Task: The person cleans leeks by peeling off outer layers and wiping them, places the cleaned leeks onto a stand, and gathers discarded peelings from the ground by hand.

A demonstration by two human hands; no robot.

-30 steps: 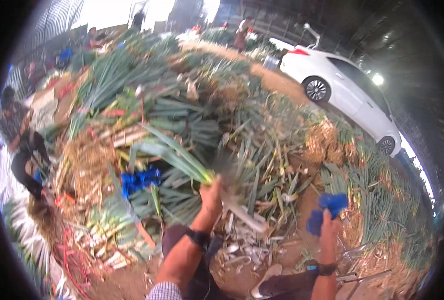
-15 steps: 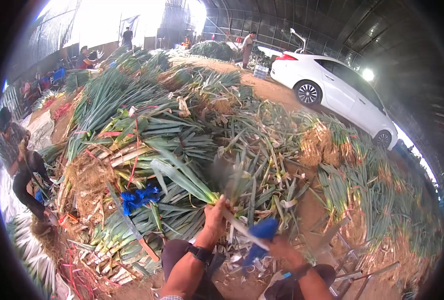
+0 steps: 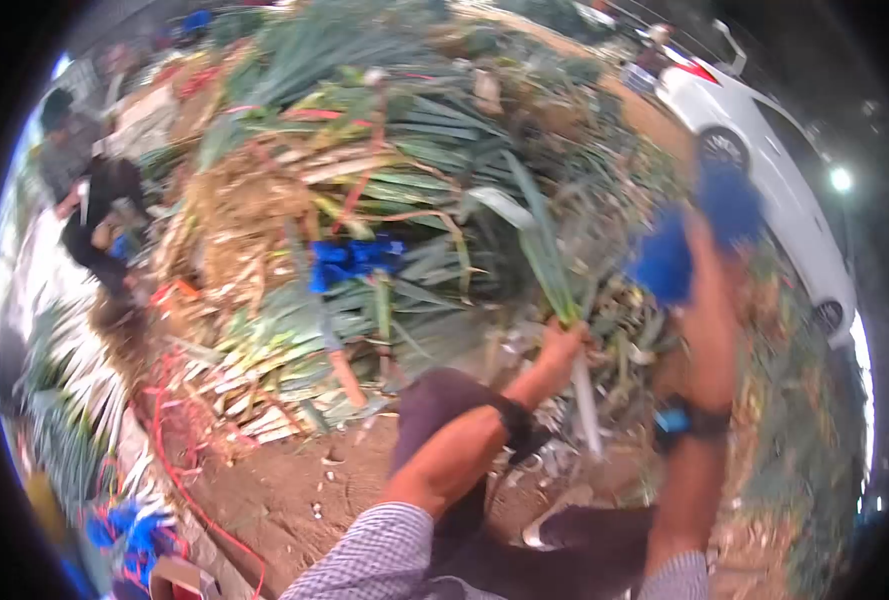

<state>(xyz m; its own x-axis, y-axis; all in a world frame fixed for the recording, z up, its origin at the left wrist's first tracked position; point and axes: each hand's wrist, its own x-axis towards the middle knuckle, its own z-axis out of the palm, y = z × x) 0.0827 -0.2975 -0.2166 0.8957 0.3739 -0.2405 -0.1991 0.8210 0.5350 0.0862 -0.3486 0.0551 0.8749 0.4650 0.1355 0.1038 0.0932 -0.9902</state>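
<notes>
The bare left hand (image 3: 562, 345), curled in a grip, ends a left forearm (image 3: 464, 450) slanting toward one o'clock, while the motion-blurred bare right hand (image 3: 702, 252) stands higher, its right forearm (image 3: 696, 350) toward twelve.

Leek (image 3: 547, 262) in left hand (image 3: 562, 343), knife (image 3: 337, 357) on the pile (image 3: 444, 150) to its left, car (image 3: 779, 190) behind, right

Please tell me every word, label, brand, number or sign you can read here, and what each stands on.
No text can be read.
Car: no legible badge or number.
Right wristband: its blue patch is too small and blurred to read.
Box: no legible print.
</notes>
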